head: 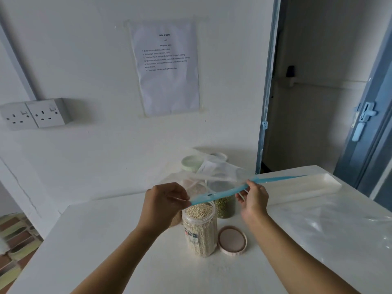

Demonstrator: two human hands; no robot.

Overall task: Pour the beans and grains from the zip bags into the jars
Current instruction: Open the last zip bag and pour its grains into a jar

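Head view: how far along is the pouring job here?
Done: the front jar is full of pale grain; the bean jar behind it holds green beans. In hand: the left hand and right hand pinch the bag, which looks empty, by its blue zip. Left: the pink lid lies beside the front jar, not yet on it.

One view only. The wide-angle camera sits on the person's head, facing forward and down over the table (106, 240) toward the wall (95, 71). The left hand (163, 200) and right hand (253, 200) lie near the lens, mid-frame.
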